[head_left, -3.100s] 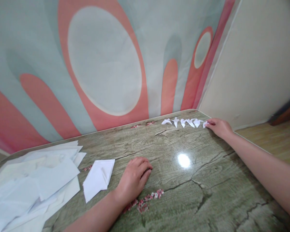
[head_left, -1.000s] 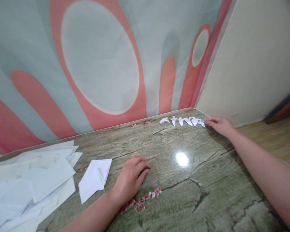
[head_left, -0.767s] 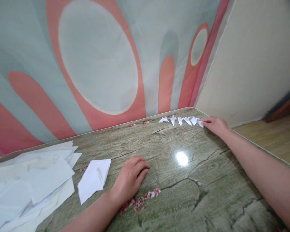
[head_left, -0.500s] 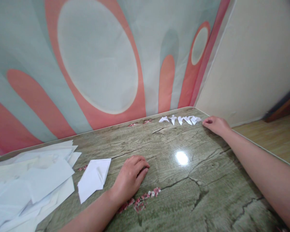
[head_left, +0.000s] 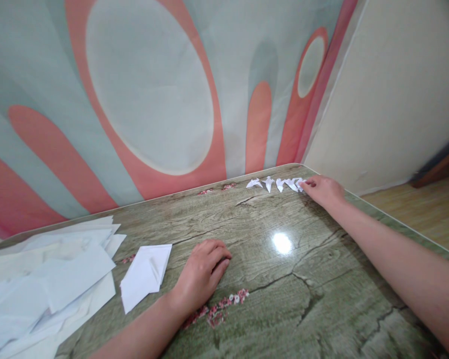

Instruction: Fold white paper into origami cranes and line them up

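Note:
At the far right of the table, several small white folded-paper cranes (head_left: 268,184) stand in a row. My right hand (head_left: 325,191) is at the right end of this row, thumb and fingertips pinched on the last paper crane (head_left: 300,182), which is partly hidden by the fingers. My left hand (head_left: 204,271) rests palm down on the table, fingers loosely bent and thumb apart, with nothing in it. To its left lies a small stack of folded white paper (head_left: 144,276).
A loose, overlapping pile of white paper sheets (head_left: 75,279) covers the left end of the wood-patterned table (head_left: 254,309). A patterned wall covering (head_left: 149,99) rises behind the back edge. Glare from a light shows near the middle.
My right hand has moved left, from just beyond the end of the row onto the last paper crane. My left hand and the papers have stayed put.

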Demonstrator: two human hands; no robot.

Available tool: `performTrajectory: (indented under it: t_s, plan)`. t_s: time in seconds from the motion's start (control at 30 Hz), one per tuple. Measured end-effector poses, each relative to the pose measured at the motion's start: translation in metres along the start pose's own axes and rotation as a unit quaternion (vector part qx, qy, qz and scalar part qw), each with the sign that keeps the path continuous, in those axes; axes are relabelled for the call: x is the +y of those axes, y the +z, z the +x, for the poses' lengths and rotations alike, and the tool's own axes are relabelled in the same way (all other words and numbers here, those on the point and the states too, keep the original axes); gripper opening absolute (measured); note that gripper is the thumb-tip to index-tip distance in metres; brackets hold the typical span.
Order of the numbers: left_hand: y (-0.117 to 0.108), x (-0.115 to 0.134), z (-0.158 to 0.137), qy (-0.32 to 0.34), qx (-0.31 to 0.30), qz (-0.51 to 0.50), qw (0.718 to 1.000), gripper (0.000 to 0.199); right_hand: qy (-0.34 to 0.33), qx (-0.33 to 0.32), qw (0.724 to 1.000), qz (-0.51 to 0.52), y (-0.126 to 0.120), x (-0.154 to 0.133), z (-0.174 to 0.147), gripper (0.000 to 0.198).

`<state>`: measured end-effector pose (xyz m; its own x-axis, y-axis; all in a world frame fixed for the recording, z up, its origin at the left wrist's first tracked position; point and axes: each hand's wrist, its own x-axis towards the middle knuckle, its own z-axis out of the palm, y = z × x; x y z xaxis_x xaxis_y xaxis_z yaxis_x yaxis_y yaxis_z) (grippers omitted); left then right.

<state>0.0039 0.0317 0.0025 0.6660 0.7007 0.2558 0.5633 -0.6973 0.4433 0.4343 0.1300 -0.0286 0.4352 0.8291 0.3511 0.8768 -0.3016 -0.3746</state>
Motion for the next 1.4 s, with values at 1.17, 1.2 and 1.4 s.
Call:
performTrajectory:
  t_s: [1.17,1.2,1.4]
  plan:
    - [-0.002,0.005,-0.003,-0.280,0.037,-0.595,0.752,0.036,-0.301,-0.273,0.841,0.357,-0.031,-0.192,-0.188,0.007]
    - [-0.002,0.006,-0.003,-0.274,0.045,-0.589,0.759,0.037,-0.290,-0.279,0.843,0.358,-0.032,-0.193,-0.188,0.009]
    - [-0.001,0.009,-0.003,-0.263,0.069,-0.543,0.795,0.029,-0.222,-0.318,0.841,0.376,-0.030,-0.195,-0.189,0.010]
